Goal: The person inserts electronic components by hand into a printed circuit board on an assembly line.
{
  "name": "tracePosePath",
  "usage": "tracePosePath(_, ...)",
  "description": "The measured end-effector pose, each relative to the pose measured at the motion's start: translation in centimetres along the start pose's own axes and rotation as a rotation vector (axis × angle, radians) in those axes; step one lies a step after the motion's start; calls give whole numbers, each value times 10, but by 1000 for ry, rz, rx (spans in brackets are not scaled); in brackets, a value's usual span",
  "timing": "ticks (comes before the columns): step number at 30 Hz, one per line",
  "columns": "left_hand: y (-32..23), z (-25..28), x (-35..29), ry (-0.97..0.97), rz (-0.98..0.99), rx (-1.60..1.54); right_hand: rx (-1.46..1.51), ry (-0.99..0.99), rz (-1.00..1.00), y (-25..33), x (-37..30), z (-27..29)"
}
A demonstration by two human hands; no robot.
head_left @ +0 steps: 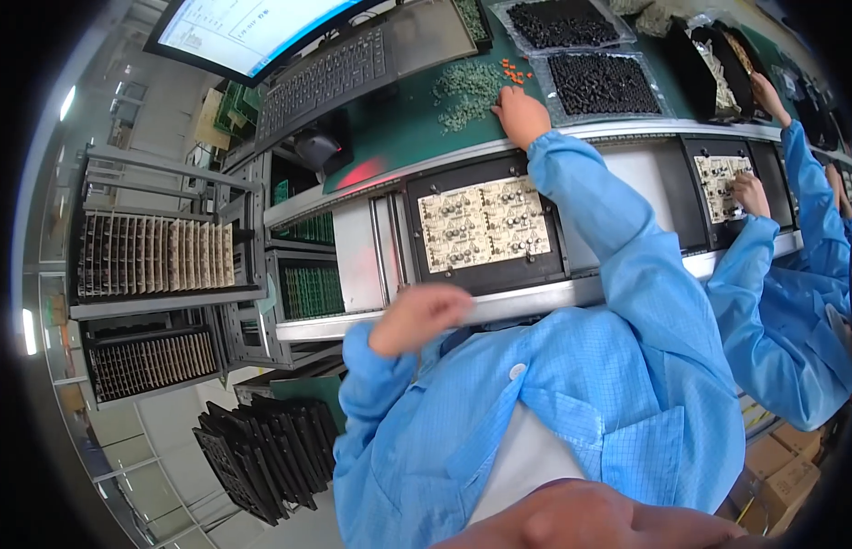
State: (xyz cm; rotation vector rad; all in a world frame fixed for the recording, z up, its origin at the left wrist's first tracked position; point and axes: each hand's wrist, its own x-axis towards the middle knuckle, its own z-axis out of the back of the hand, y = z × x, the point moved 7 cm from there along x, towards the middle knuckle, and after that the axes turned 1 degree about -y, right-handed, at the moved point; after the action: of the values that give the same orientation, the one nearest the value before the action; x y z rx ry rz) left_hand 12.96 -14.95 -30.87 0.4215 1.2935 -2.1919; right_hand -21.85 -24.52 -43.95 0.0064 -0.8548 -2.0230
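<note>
My right hand (522, 115) reaches across the rail to the green mat, its fingers curled down at the edge of a pile of small green parts (466, 90). A few small orange parts (512, 71) lie just beyond the fingertips; whatever the fingers pinch is too small to make out. Motion blurs my left hand (420, 318), which hovers over the near metal rail (536, 297). Between the hands, a pale circuit board panel (485, 222) populated with components sits in a black carrier frame (554, 252) on the line.
Bags of black parts (602, 84) lie at the back right. A keyboard (325, 78), monitor (252, 32) and scanner (318, 145) stand back left. Racks of boards (156, 254) and stacked black frames (261, 457) are at left. A co-worker's hand (752, 194) works at another board at right.
</note>
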Motion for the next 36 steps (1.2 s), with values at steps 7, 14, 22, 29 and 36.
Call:
tracePosePath(7, -42, 140, 211, -746, -448, 428, 168, -55, -70, -3, 0, 9)
tracePosePath(14, 0, 154, 268, -812, -522, 628, 196, -58, -155, -4, -8, 2)
tracePosePath(22, -8, 158, 267, -914, -670, 695, 180, -113, -84, -5, 1, 5)
tracePosePath(29, -5, 165, 261, -959, -664, 689, 418, 11, -165, -14, 12, 13)
tracePosePath(36, -13, 166, 248, -959, -743, 598, 631, 112, -294, -30, 14, -2)
